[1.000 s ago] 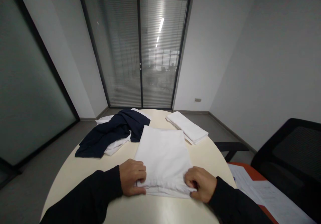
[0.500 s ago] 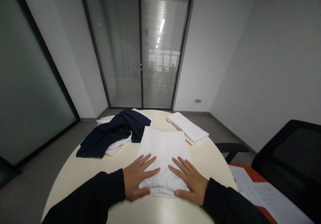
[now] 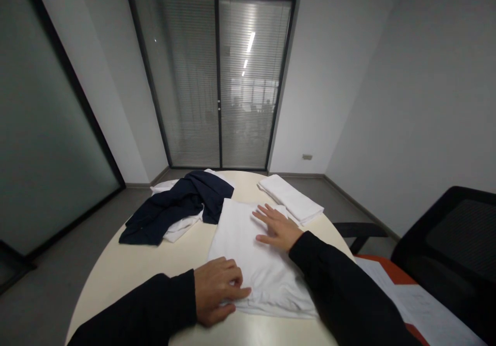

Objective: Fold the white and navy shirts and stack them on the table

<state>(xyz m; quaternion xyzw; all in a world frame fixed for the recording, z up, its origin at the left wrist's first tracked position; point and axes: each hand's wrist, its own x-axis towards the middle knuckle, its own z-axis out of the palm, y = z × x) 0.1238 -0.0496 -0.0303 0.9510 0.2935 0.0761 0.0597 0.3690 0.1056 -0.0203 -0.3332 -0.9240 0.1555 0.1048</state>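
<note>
A white folded garment (image 3: 244, 242) lies flat on the round cream table (image 3: 127, 268) in front of me. My left hand (image 3: 217, 290) rests on its near left corner, fingers curled and pressing the cloth down. My right hand (image 3: 274, 226) lies flat and spread on the far right part of the same garment, palm down, holding nothing. Both arms wear dark sleeves.
A dark navy garment (image 3: 174, 206) lies crumpled over white cloth (image 3: 179, 227) at the table's far left. A folded white stack (image 3: 291, 197) sits at the far right. A black chair (image 3: 445, 253) and papers on an orange surface (image 3: 411, 297) stand to my right.
My right hand slid from the near edge of the white garment to its far right part. My left hand curled its fingers and stayed at the near left corner.
</note>
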